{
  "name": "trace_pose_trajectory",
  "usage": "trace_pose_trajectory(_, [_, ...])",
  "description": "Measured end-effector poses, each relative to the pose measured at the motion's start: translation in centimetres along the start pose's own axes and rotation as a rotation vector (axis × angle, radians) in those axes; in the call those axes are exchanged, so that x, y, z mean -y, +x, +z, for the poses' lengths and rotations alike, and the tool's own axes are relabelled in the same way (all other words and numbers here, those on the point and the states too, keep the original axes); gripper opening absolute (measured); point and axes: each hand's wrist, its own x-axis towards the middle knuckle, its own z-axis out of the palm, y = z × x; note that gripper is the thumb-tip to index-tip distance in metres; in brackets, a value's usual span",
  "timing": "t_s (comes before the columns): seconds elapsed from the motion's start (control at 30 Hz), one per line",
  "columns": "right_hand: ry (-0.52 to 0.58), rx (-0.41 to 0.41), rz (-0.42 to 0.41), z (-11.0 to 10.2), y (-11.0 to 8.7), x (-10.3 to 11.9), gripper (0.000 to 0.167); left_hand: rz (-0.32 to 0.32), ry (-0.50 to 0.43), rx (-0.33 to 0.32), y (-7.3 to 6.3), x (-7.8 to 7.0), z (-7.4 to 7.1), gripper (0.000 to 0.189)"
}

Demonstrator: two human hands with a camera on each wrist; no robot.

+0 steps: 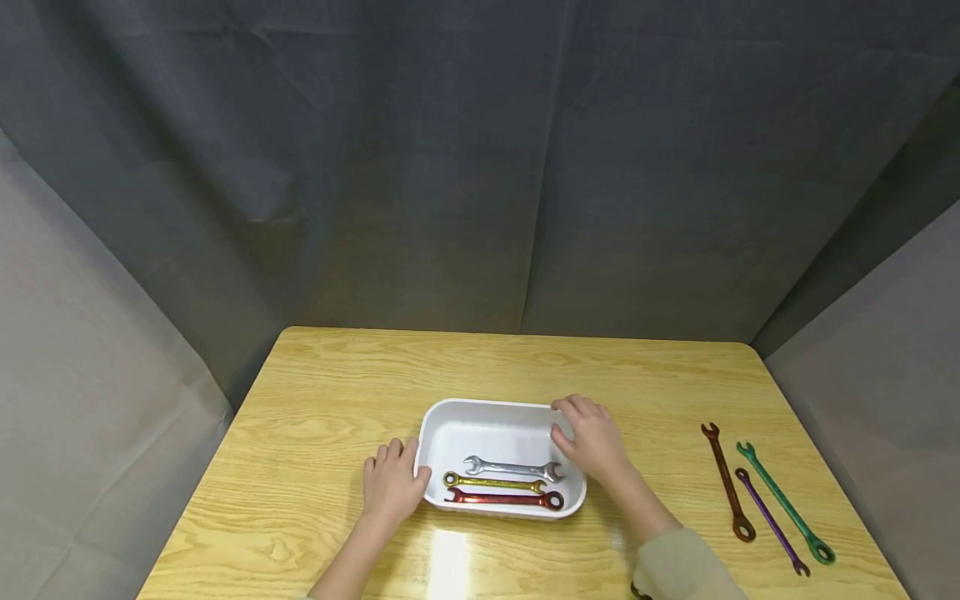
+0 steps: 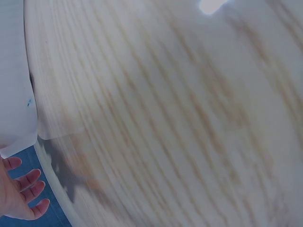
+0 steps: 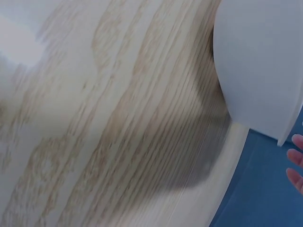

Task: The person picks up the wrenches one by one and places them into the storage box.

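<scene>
Near the middle of the table stands a white tray (image 1: 480, 425) with rounded corners. In it lie a silver wrench (image 1: 513, 469), a gold wrench (image 1: 495, 482) and a red wrench (image 1: 502, 498), roughly parallel toward the near side. My left hand (image 1: 392, 483) holds the tray's left side, thumb over the rim and fingers along the outer wall. At the far right corner my right hand (image 1: 594, 437) grips the rim, its thumb on the inner side. Only the fingertips (image 3: 296, 157) show in the right wrist view, beside the tray's edge; the left wrist view shows several left fingers (image 2: 31, 189).
On the right of the table lie a brown wrench (image 1: 726, 483), a purple wrench (image 1: 772, 521) and a green wrench (image 1: 786, 502), slanting lengthwise. A dark curtain (image 1: 420, 167) hangs behind the wood-grain table (image 1: 315, 417). Part of a small dark object (image 1: 639, 592) shows beside the right sleeve.
</scene>
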Motion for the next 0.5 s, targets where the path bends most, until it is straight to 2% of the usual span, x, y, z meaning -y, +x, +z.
trace_pose_trajectory(0.23, [-0.027,-0.052,0.04,-0.2,-0.5,-1.4,0.03,-0.005,-0.009,0.006,0.0,0.0,0.0,0.044])
trace_pose_trajectory(0.5, [-0.018,-0.059,0.112,-0.3,-1.2,-2.8,0.032,-0.006,-0.011,0.009,0.0,-0.1,0.0,0.045])
